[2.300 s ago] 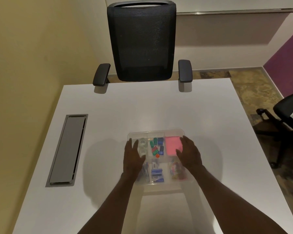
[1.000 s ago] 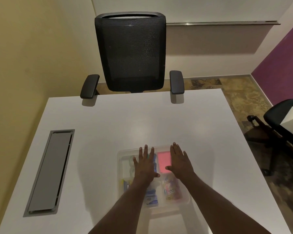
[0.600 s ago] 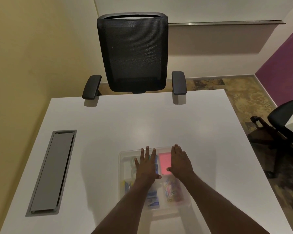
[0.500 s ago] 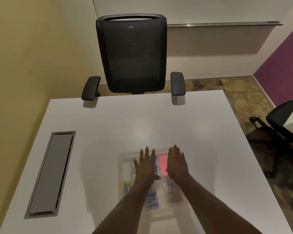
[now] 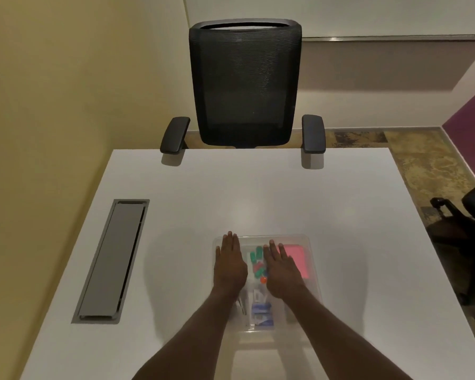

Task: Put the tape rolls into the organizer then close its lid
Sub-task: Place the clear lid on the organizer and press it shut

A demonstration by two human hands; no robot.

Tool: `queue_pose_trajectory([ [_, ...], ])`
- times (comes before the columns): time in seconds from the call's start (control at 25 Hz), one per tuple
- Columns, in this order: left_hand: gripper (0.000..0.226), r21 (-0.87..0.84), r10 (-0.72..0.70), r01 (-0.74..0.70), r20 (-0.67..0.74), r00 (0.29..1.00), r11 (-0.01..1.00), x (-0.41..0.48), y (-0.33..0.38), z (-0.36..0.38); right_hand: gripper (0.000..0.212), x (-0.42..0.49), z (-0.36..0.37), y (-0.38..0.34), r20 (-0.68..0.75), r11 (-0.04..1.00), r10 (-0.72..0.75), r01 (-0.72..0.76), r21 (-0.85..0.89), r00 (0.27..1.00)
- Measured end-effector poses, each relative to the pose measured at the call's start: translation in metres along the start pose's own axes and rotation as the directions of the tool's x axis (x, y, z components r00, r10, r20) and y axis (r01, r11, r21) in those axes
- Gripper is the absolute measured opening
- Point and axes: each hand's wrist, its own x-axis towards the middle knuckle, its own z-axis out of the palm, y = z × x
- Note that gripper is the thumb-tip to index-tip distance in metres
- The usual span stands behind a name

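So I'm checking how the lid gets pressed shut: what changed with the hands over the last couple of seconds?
Both hands came in from the organizer's sides to lie flat on its lid. In the last half second the left hand slid left, over the left compartments; the right hand stayed near the middle. Nothing was grasped or released. The organizer seems not to have moved on the table.

Counter (image 5: pixel 258 193) far half is bare from the organizer (image 5: pixel 311 259) to the far edge; clear sweep there. Both sides of the organizer are open too. Obstacles: chair armrests (image 5: pixel 313 134) overhang the far edge, and a flush grey cable hatch (image 5: pixel 113 259) runs along the left edge. Left hand (image 5: pixel 229 266) and right hand (image 5: pixel 281 272) lie flat on the lid, covering its left and middle.
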Motion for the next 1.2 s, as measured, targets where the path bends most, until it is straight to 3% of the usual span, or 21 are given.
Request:
queue_pose_trajectory([
  [0.08,0.073,0.012,-0.054,0.054,-0.025,0.998,0.998,-0.004,-0.023,-0.006,0.09,0.002,0.001,-0.001,0.012,1.0,0.002,-0.002,0.008,1.0],
  [0.2,0.074,0.038,-0.005,0.004,0.014,1.0,0.999,-0.003,-0.039,-0.009,0.09,0.004,0.004,-0.002,0.018,1.0,0.011,-0.012,0.02,1.0],
  [0.52,0.076,0.086,-0.016,0.007,0.106,0.994,0.996,0.008,-0.032,-0.024,0.092,0.008,0.001,0.0,0.046,1.0,0.015,-0.014,-0.009,0.999],
  [0.68,0.104,0.156,-0.092,0.06,0.21,0.973,0.986,0.008,-0.01,-0.035,0.094,0.005,0.001,0.001,0.052,0.999,0.005,-0.003,-0.037,0.999],
  [0.8,0.119,0.185,0.066,-0.124,0.29,0.955,0.975,-0.01,0.016,-0.017,0.101,0.003,0.001,0.002,0.068,0.999,-0.014,0.017,-0.043,0.998],
  [0.88,0.131,0.111,0.113,-0.163,0.364,0.924,0.98,-0.026,0.037,0.001,0.1,0.001,-0.003,0.004,0.089,0.998,-0.043,0.047,-0.035,0.995],
  [1.08,0.134,0.212,0.043,-0.125,0.355,0.934,0.969,-0.05,0.055,0.027,0.075,-0.036,0.001,0.027,-0.069,0.983,-0.019,0.031,0.182,0.997],
  [1.2,0.132,0.23,0.033,-0.124,0.363,0.931,0.965,-0.051,0.057,0.027,0.071,-0.068,0.022,0.05,-0.132,0.997,0.046,-0.036,0.072,0.99],
])
